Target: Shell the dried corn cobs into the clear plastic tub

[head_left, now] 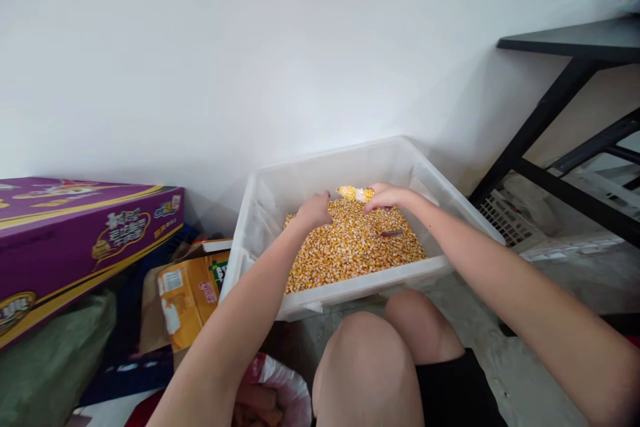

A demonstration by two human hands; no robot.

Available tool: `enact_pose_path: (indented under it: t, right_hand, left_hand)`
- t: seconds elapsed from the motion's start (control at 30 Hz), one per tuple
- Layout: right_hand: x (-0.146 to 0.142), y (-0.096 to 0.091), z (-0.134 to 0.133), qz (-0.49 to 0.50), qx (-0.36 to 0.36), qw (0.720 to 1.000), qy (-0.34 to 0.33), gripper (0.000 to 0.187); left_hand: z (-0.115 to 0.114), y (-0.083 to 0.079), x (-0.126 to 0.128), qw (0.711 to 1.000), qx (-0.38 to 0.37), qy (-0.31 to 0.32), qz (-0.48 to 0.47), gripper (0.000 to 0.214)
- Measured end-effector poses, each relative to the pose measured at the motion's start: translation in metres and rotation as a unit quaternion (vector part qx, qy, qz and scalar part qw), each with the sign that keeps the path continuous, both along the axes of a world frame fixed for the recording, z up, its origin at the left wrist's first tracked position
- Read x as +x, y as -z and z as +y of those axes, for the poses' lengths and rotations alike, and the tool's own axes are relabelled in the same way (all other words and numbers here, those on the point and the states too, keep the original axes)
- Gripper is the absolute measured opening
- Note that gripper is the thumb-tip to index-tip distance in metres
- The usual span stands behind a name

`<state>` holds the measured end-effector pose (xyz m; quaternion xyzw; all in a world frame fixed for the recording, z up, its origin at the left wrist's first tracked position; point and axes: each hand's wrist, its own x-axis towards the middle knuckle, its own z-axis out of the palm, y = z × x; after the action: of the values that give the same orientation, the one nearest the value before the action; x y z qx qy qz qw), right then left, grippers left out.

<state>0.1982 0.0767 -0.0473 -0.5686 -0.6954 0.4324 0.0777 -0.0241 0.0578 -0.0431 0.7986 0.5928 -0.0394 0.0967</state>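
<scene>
A corn cob (347, 193), partly stripped with a pale bare band in the middle, is held at its right end by my right hand (384, 196). Just left of the cob is my left hand (314, 211), its fingers bent and apart, not touching the cob; its palm side is hidden. Both hands are over loose yellow corn kernels (345, 247), which cover the bottom of a translucent plastic bin (360, 290). On the kernels, below my right hand, lies a thin tool with a red handle (391, 233).
A purple carton (90, 233) and a torn orange cardboard box (187, 300) stand on the left. Below them is a bag (295, 387) with stripped cobs inside. A black-framed table (560, 47) stands right, with a white basket (505, 220) beneath. The wall is behind the bin.
</scene>
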Motion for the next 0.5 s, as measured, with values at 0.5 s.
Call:
enact_pose_path:
  t: [0.5]
  right_hand:
    - [-0.047, -0.012, -0.035, -0.193, 0.213, 0.953, -0.100, 0.025]
  left_hand:
    - [-0.025, -0.024, 0.042, 0.993, 0.041, 0.062, 0.091, 0.034]
